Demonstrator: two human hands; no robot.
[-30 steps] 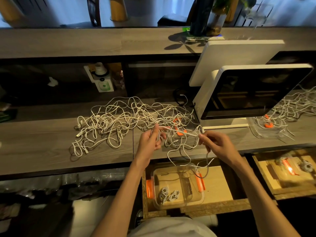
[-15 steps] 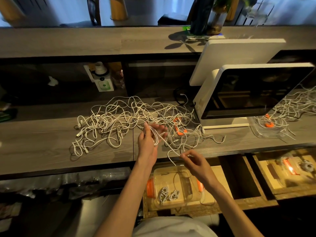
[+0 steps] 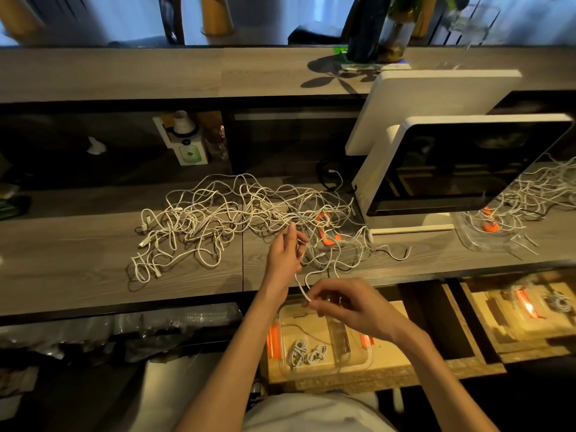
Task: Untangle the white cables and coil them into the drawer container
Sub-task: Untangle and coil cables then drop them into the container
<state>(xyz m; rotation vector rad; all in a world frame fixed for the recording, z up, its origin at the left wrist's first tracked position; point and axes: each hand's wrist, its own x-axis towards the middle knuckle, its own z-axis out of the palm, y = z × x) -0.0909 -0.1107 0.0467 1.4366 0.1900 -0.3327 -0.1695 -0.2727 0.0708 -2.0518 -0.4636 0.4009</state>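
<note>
Early days, by the look of it. Only 2 small coiled white cables [image 3: 307, 353] lying in the clear drawer container [image 3: 358, 361], itself sitting in the open wooden drawer [image 3: 405, 367] below the counter edge. Far more left: a wide tangle of white cables [image 3: 224, 219] sprawled across the grey wood counter [image 3: 78, 269], reaching from the loose USB plugs at the left to the base of the white monitor [image 3: 467, 163]. An orange-clipped container lid [image 3: 327, 232] half buried under the tangle's right end. A second heap of white cables [image 3: 536, 194] further right on the counter, draped over another clear lid [image 3: 480, 241]; whether part of this job, hard to say.

Left hand [image 3: 285, 254] raised over the counter, fingers curled around a strand of 1 cable, apparently winding it. Right hand [image 3: 349, 302] lower, over the drawer, thumb and fingertips pinching the free end of that same strand [image 3: 301, 286], drawn taut between the 2 hands.

Probably mid-coil on cable number 3. Remaining: finish this loop, drop it in the container, then repeat for the bulk of the pile.
</note>
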